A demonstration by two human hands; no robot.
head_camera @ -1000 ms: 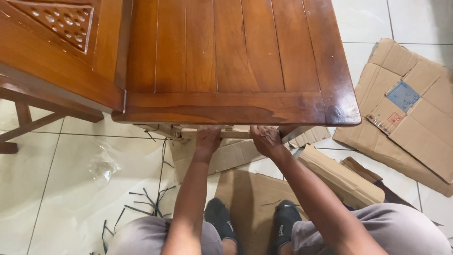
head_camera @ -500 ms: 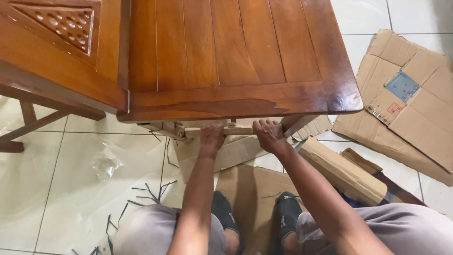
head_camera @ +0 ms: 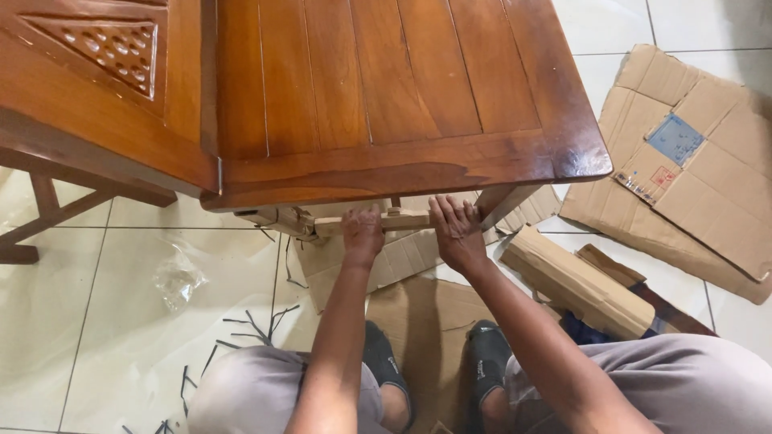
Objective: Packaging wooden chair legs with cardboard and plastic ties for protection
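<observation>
A glossy plank-topped wooden table (head_camera: 386, 88) filled the upper view, its near edge overhanging the white tiled floor (head_camera: 104, 265). Flattened brown cardboard (head_camera: 700, 161) lay to the right, well apart from the table, with more sheets underfoot, leaving little bare tile there. Left of the knees the floor was more open, strewn with black strips (head_camera: 241, 329) and crumpled clear plastic (head_camera: 177, 277). Just under the table's edge, a pale cardboard-wrapped rail (head_camera: 394, 221) ran crosswise. The left hand (head_camera: 362, 235) and right hand (head_camera: 457, 231) gripped it, fingers curled over.
</observation>
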